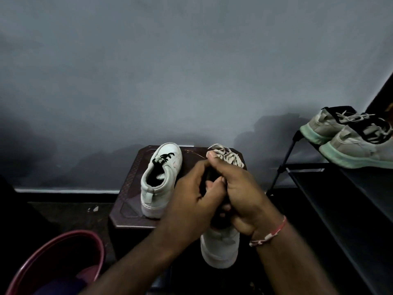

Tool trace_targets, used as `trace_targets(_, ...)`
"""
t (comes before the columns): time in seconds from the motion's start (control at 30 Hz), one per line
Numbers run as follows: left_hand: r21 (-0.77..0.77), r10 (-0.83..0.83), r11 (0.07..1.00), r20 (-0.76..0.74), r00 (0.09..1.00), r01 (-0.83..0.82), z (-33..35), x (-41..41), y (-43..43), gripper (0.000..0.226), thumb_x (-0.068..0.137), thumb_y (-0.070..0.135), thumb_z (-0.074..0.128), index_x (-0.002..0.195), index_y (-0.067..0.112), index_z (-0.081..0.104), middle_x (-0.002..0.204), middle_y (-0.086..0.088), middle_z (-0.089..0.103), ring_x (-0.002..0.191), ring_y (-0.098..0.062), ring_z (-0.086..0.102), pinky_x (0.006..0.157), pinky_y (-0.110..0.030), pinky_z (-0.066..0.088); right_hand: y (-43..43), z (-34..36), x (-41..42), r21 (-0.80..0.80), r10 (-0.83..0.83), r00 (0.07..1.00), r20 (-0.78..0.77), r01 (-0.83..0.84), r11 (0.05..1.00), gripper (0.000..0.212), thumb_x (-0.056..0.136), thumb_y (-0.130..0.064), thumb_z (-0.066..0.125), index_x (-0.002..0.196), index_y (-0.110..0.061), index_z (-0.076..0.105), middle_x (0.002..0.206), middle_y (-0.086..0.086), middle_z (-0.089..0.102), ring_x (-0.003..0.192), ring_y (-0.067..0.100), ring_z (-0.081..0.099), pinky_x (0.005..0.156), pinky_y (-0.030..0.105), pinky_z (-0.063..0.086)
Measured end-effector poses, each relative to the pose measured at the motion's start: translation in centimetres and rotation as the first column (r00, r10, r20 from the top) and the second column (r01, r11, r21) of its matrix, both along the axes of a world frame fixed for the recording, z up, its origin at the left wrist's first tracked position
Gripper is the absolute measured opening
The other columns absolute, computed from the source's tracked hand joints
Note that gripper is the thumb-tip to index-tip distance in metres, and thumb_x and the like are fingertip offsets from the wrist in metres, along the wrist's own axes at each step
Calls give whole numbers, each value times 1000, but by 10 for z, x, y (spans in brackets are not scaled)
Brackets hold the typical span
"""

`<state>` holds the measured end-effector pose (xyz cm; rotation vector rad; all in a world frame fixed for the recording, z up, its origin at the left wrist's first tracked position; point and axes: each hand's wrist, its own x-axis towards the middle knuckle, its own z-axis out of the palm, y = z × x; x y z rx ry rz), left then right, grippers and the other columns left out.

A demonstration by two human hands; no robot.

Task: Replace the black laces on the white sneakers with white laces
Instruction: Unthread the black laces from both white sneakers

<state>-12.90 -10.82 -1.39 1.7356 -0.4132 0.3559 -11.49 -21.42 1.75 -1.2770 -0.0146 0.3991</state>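
Hands bunched over the near sneaker (221,250) at the stool's (127,201) front edge: left hand (191,194) and right hand (240,192) curl tight on its top, apparently unpicking black lace. The far sneaker (161,179) is laced black, white laces (229,155) heaped behind. Next, I'd say: draw that lace free

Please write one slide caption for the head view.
Left hand and right hand grip the near sneaker; the far sneaker has black laces; white laces lie beyond.
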Motion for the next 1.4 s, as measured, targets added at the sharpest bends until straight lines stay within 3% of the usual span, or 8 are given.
trace_targets(0.2, -362, 208, 901, -123, 970, -239, -18, -14, 7, 16, 84, 20, 65, 100, 18, 64, 68, 2, 66, 49, -5, 56, 47, -22, 46, 31, -12, 0, -203, -35, 992, 118, 58, 978, 57, 95, -55, 47, 51, -18, 53, 49, 8, 41, 30, 16, 36, 39, 19, 30)
trace_targets(0.4, -324, 307, 898, -24, 951, -298, -27, -8, 21, 13, 89, 27, 67, 92, 15, 62, 78, 7, 70, 66, -4, 66, 62, -16, 50, 46, -11, 8, -256, -99, 988, 121, 127, 958, 60, 97, -47, 47, 47, -17, 58, 43, 4, 44, 30, 17, 39, 39, 18, 31)
trace_targets(0.53, -451, 157, 871, -121, 980, -195, -25, -5, 21, 22, 91, 30, 61, 81, 15, 48, 52, 1, 54, 41, -13, 49, 42, -26, 42, 48, -8, 9, -305, -114, 984, 137, 151, 940, 60, 98, -40, 46, 43, -18, 56, 37, 3, 40, 30, 18, 40, 41, 21, 36)
trace_targets(0.77, -380, 313, 877, -13, 950, -294, -32, 0, 12, 30, 92, 33, 57, 73, 12, 46, 60, -6, 49, 55, -11, 46, 50, -28, 42, 49, -15, 12, -287, -185, 925, 333, 287, 914, 57, 100, -34, 48, 47, -17, 52, 39, -4, 38, 34, 12, 33, 40, 20, 27)
trace_targets(1.07, -890, -177, 438, -219, 959, -123, -18, -14, 8, 85, 47, 75, 78, 108, 16, 66, 58, 3, 52, 45, -4, 45, 41, -17, 41, 59, 1, -4, -137, -39, 998, 41, 45, 990, 37, 97, -45, 50, 75, -16, 59, 38, -4, 42, 28, 6, 32, 32, 8, 20)
trace_targets(1.13, -865, -91, 478, -220, 971, -151, -21, -15, 8, 72, 52, 74, 76, 103, 23, 72, 61, 6, 55, 49, -3, 49, 46, -17, 43, 70, -8, -4, -194, -36, 992, 123, 60, 979, 37, 98, -43, 50, 76, -14, 60, 46, 3, 45, 33, 11, 36, 34, 15, 26)
trace_targets(1.27, -797, 66, 533, -297, 953, -285, -12, -22, 15, 55, 87, 50, 55, 128, 14, 61, 123, -7, 67, 117, -22, 62, 106, -44, 44, 91, -24, -2, -331, -172, 860, 480, 359, 873, 48, 93, -41, 60, 61, -6, 51, 54, 5, 48, 52, 15, 41, 52, 33, 37)
trace_targets(1.4, -773, 27, 512, -422, 906, -375, -6, -24, 31, 41, 99, 36, 43, 124, 11, 63, 113, -9, 72, 108, -19, 67, 93, -31, 54, 108, -27, 2, -407, -188, 682, 707, 609, 680, 34, 94, -41, 56, 69, -20, 47, 70, -1, 57, 70, 18, 54, 64, 35, 42)
